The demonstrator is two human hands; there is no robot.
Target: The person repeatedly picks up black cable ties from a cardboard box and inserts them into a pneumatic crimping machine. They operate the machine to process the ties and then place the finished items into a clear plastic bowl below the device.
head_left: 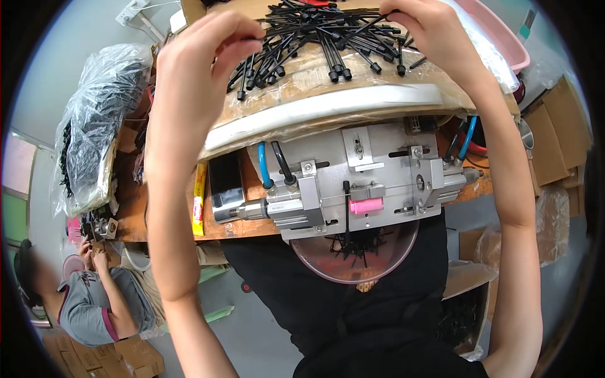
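Note:
Both my hands are raised over a heap of thin black plastic rods with knobbed ends (334, 47) on the cardboard-covered surface. At the heap's left side my left hand (205, 60) is closed in a pinch; what is between its fingertips is too small to make out. My right hand (435, 34) pinches the end of one black rod at the heap's right. Nearer to me lies a metal clamping fixture (378, 154) with air cylinders on both sides. One black rod (346, 211) stands in its middle, beside a pink block (366, 206).
Below the fixture, a translucent pink bowl (299, 258) holds black pieces. A white padded strip (328, 104) edges the cardboard. Left are a phone-like black slab (225, 179), a yellow packet (199, 201) and a plastic-wrapped bundle (104, 120). Another person (94, 302) works at lower left.

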